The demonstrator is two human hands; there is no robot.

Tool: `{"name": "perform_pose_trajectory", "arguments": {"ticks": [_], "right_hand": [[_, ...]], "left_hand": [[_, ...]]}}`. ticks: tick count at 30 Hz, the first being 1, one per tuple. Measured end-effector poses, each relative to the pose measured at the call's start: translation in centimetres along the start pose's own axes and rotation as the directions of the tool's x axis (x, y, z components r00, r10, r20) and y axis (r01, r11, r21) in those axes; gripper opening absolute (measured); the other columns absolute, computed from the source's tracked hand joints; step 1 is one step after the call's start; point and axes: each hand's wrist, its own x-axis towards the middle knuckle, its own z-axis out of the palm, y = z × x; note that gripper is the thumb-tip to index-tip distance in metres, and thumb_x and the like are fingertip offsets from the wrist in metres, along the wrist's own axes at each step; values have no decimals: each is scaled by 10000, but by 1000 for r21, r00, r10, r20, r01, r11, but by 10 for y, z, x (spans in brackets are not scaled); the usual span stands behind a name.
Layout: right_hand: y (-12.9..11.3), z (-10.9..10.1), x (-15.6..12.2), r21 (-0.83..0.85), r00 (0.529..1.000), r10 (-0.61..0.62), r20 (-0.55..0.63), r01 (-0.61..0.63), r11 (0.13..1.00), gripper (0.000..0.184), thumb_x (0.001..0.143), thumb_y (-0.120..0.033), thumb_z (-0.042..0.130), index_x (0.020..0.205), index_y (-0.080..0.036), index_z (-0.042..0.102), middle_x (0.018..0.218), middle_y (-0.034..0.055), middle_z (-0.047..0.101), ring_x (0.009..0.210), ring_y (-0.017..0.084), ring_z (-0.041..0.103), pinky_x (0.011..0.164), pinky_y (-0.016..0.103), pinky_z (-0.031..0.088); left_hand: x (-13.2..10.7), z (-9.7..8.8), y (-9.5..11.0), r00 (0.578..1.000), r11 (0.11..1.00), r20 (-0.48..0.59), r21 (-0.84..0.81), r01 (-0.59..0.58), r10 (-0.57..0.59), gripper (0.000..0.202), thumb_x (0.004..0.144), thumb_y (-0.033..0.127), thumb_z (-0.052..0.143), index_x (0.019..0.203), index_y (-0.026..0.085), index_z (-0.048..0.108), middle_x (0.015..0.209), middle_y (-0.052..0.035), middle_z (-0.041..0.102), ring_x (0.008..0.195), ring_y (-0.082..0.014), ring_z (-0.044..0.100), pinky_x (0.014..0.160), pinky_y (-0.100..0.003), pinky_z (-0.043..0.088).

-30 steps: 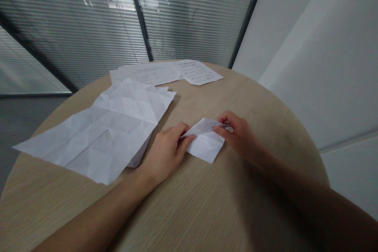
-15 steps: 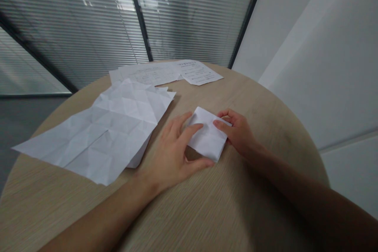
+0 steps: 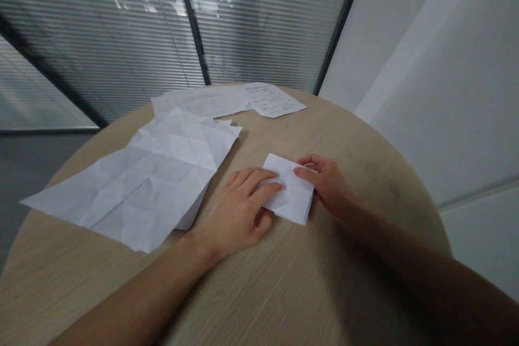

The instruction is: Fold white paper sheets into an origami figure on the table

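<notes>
"Taking the folded paper (image 3: 294, 194) as the centre of a clock, where are the hands?"

"The left hand (image 3: 243, 208) is at nine o'clock, palm down. Its fingertips lie on top of the paper, slightly parted, clamped on nothing. The thumb is tucked in low; I can't tell whether it touches the paper."

"And the right hand (image 3: 327, 181)?"

"At three o'clock, pinching the paper's two o'clock corner, thumb on top, fingers beneath. The two hands are apart, with bare white paper between them."

"How does the paper lie?"

"On the tabletop (image 3: 259, 297), a small four-sided piece, layers showing along its four o'clock edge. I can't tell whether the pinched corner is lifted."

"What else is about?"

"Between nine and ten o'clock, a large creased sheet (image 3: 174, 167), its surface crossed by triangular fold lines. At eleven o'clock, printed sheets (image 3: 275, 100) near the far edge, their text too small to read; the creased sheet hides a bit of them."

"Further off?"

"Slatted blinds (image 3: 121, 65) at eleven o'clock, a pale wall (image 3: 458, 54) at two."
</notes>
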Motion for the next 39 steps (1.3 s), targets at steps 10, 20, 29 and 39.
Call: {"name": "perform_pose_trajectory", "arguments": {"ticks": [10, 20, 29, 39], "right_hand": [[3, 8, -7, 147, 980, -74, 187, 47, 988, 540, 816, -749, 482, 775, -218, 571, 577, -18, 527, 444, 115, 485, 365, 232, 361], [9, 22, -16, -252, 966, -203, 161, 239, 938, 323, 717, -199, 682, 1037, -210, 639, 979, 52, 731, 889, 238, 679, 792, 381, 551], [-7, -4, -14, -694, 828, -420, 371, 547, 468, 443, 748, -9, 498, 1109, -169, 700, 1046, 95, 683, 957, 229, 634, 899, 379, 482], [-7, -37, 4, -723, 758, -273, 592, 649, 235, 388, 863, -48, 538, 1161, -188, 744, 1190, 110, 706, 1101, 263, 627, 992, 424, 474]], "left_hand": [[2, 0, -2, 994, 976, -19, 190, 105, -103, 212, 723, 67, 498, 887, 183, 566, 860, -72, 657, 771, -236, 604, 683, -354, 500], [0, 2, -2, 953, 963, -234, 141, 228, -191, 301, 670, 74, 471, 945, 197, 473, 822, -23, 619, 623, -154, 583, 533, -251, 447], [0, -1, -10, 889, 930, -446, 273, 245, -103, 314, 799, 25, 555, 1064, 185, 607, 1077, -102, 649, 931, -243, 613, 757, -359, 538], [5, -6, -11, 979, 927, 173, 372, 35, -106, 236, 826, -11, 479, 803, 167, 632, 750, -53, 665, 728, -240, 614, 680, -377, 511]]}}
